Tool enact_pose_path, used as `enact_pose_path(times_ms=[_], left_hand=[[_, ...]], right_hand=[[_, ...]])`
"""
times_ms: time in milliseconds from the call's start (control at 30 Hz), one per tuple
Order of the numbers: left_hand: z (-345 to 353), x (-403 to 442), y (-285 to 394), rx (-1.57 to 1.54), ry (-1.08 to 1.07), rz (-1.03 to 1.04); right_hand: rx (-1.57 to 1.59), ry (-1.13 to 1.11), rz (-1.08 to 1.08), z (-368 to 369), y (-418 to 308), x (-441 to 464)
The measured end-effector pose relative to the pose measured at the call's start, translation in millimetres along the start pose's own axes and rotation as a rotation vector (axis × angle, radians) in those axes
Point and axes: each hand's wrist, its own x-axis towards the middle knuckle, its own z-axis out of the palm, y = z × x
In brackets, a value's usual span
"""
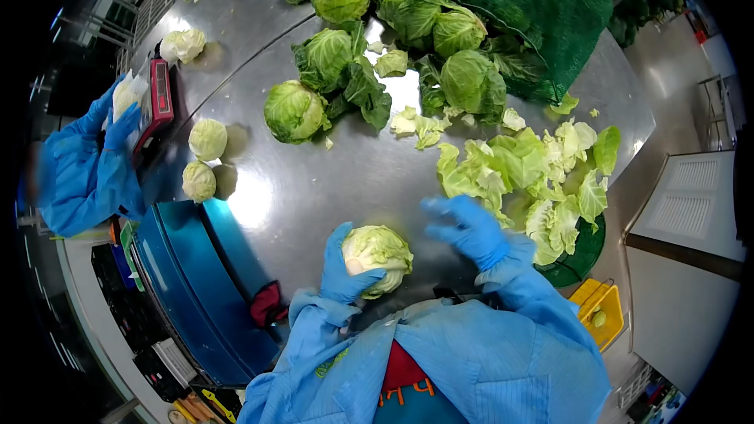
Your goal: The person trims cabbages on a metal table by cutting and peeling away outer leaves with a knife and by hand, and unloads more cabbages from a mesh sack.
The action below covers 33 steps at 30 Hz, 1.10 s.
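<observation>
The left hand (336, 273) clasps a pale cabbage (381, 255) at the counter's near side, the right hand (470, 229), fingers apart, near loose leaves (503, 161); two pale heads (208, 140) leftward look trimmed, leafy cabbages (412, 12) beyond seem untouched.

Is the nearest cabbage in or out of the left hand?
In: the left hand cups the cabbage between thumb and fingers; whether it touches the table is unclear.
</observation>
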Motion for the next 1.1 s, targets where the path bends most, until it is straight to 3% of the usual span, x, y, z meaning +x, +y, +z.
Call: enact_pose_path(times_ms=[33, 100, 133, 233, 333, 433, 533, 633, 733, 867, 967, 1000, 1100], left_hand=[[-1.3, 0.7, 0.2, -0.037, -0.014, -0.022], [2.6, -1.9, 9.8, -0.135, -0.020, -0.021], [3.5, -3.8, 13.7, -0.184, -0.020, -0.024], [1.8, -4.9, 7.9, -0.174, -0.003, -0.025], [9.1, 0.2, -4.3, -0.130, 0.072, -0.092], [10.5, 3.5, 17.6, -0.178, 0.046, -0.115], [4.9, 4.9, 3.7, -0.031, 0.018, -0.080], [7.6, 6.5, 14.1, -0.157, 0.012, -0.127], [4.0, 0.1, 0.9, -0.130, 0.031, -0.009], [3.3, -41.4, -20.1, -0.206, 0.097, -0.187], [-11.0, -48.9, 20.4, -0.393, -0.199, -0.292], [-10.1, -58.7, 21.5, -0.482, -0.196, -0.271], [-4.2, -71.4, 33.4, -1.140, 0.002, -0.649]], right_hand=[[0.184, -0.169, -0.022, 14.4, -1.4, 0.8], [0.166, -0.354, 0.092, 35.6, -14.8, -0.3], [0.164, -0.268, -0.061, 52.8, -3.8, -0.7], [0.126, -0.208, -0.113, 62.2, 13.3, 1.1], [-0.505, -0.017, -0.455, 65.5, 9.9, -6.1], [-0.347, 0.093, -0.526, 62.0, 9.9, -8.1], [-0.018, 0.017, -0.476, 42.9, 0.5, -8.7], [0.800, 0.312, 0.058, 17.8, -17.9, -7.5], [0.006, 0.760, -0.046, -1.1, 6.9, 25.9], [0.174, 0.100, 0.155, 29.5, 31.1, 11.8], [0.265, -0.195, 0.336, 78.2, 16.3, -0.4], [0.246, -0.270, 0.327, 90.0, 8.9, -3.7], [0.105, -0.405, 0.347, 96.7, -16.4, -3.4]])
